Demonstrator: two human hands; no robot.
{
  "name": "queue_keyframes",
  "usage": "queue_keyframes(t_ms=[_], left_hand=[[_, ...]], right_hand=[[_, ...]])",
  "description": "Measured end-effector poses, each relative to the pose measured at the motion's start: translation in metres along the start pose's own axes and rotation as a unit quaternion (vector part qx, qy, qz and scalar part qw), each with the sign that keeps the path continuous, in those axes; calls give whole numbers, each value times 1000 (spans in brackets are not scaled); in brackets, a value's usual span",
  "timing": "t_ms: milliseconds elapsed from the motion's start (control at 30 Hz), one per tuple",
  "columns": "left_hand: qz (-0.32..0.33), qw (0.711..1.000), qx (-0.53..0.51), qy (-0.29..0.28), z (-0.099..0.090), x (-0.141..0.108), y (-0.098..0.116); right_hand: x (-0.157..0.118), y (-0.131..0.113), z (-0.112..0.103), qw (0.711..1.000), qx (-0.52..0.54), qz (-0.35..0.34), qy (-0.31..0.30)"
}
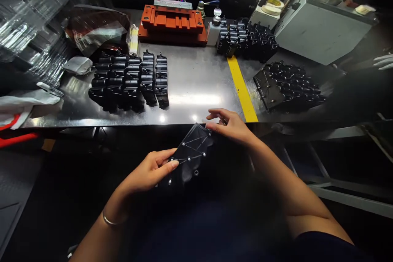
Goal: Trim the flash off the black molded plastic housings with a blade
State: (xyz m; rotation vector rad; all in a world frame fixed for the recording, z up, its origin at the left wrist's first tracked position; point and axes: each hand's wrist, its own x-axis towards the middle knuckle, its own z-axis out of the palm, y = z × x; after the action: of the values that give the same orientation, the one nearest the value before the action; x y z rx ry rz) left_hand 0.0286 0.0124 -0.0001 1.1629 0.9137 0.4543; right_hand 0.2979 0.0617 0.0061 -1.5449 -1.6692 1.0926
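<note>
A flat black plastic part (193, 147) with small light-coloured studs and crossing ribs is tilted in front of the bench's front edge. My left hand (153, 168) grips its lower left side, thumb on the ribbed face. At the part's upper right corner is my right hand (231, 126), with thumb and forefinger apart and the other fingers loosely bent. The thumb tip is close to the corner; I cannot tell whether it touches. The part's lower end fades into shadow.
Black plastic parts stand in rows on the metal bench (196, 73): a left group (129, 80), a back group (245, 39) and a right group (288, 86). Behind are an orange fixture (172, 22), a pump bottle (214, 30) and a grey box (322, 24). Yellow tape (242, 90) crosses the bench.
</note>
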Motion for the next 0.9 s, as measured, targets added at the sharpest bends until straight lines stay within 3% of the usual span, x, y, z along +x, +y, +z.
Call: queue_keyframes(t_ms=[67, 133, 200, 267, 300, 333, 400, 467, 600, 733, 800, 900], left_hand=[[-14, 996, 44, -70, -7, -13, 2], [-20, 996, 30, -82, -16, -20, -3], [24, 996, -88, 21, -24, -19, -15], [92, 945, -255, 183, -28, -14, -30], [105, 914, -313, 235, -25, -12, -37], [88, 904, -340, 243, -20, -11, -42], [29, 919, -357, 167, -2, -9, -49], [24, 903, -412, 117, 20, -6, -51], [41, 858, -478, 183, 42, 1, -56], [52, 847, -466, 249, 32, -3, -70], [90, 846, -434, 296, 25, -8, -75], [199, 852, -344, 340, 18, -13, -77]], right_hand=[[-6, -2, 1, 981, 51, 48, -181], [-17, -1, 8, 952, 120, 102, -263], [-27, 3, 14, 942, 204, 147, -224], [-36, 9, 18, 939, 270, 158, -143], [-38, 12, 19, 940, 292, 149, -97], [-40, 14, 21, 940, 307, 138, -50], [-41, 16, 27, 940, 317, 124, 19], [-40, 13, 36, 946, 298, 125, 36], [-35, 4, 57, 954, 265, 137, 24], [-35, 0, 66, 949, 280, 132, 69], [-40, -1, 71, 963, 249, 88, 50], [-51, -4, 80, 993, 110, 10, 44]])
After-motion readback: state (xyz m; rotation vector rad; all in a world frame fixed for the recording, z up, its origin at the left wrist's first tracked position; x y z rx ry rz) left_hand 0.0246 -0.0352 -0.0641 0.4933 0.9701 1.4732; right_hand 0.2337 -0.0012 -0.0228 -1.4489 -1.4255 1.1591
